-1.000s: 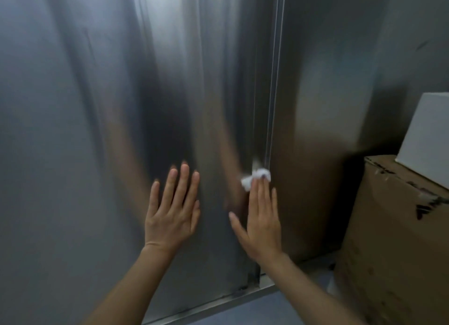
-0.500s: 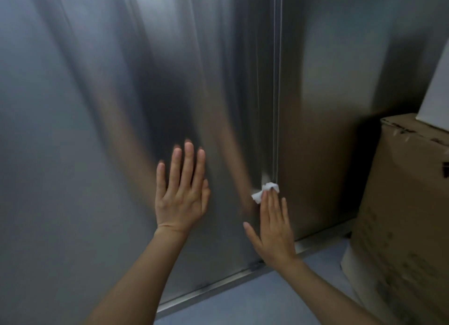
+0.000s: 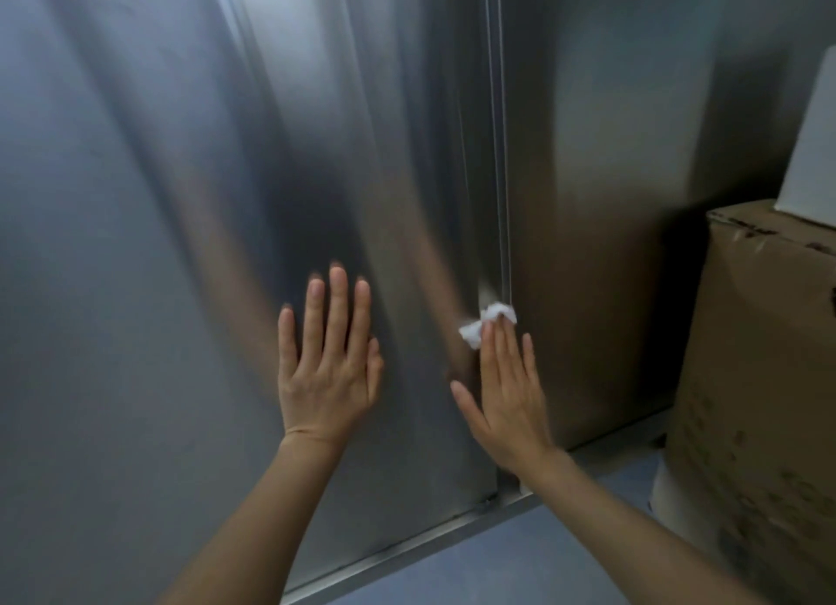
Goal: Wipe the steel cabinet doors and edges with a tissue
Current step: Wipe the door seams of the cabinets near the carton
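Observation:
Two brushed steel cabinet doors fill the view: the left door [image 3: 181,242] and the right door [image 3: 597,197], meeting at a vertical seam [image 3: 500,152]. My right hand [image 3: 506,392] lies flat with straight fingers and presses a small crumpled white tissue [image 3: 486,324] against the seam, low on the doors. My left hand [image 3: 328,365] rests flat on the left door, fingers spread and straight, level with the right hand.
A steel base rail [image 3: 407,555] runs along the foot of the doors above a blue-grey floor [image 3: 520,568]. A large cardboard box [image 3: 760,401] stands close at the right, with a white box [image 3: 814,152] on top of it.
The tissue and my right hand have slid slightly up the seam and the view has shifted a little. My left hand stays flat on the left door.

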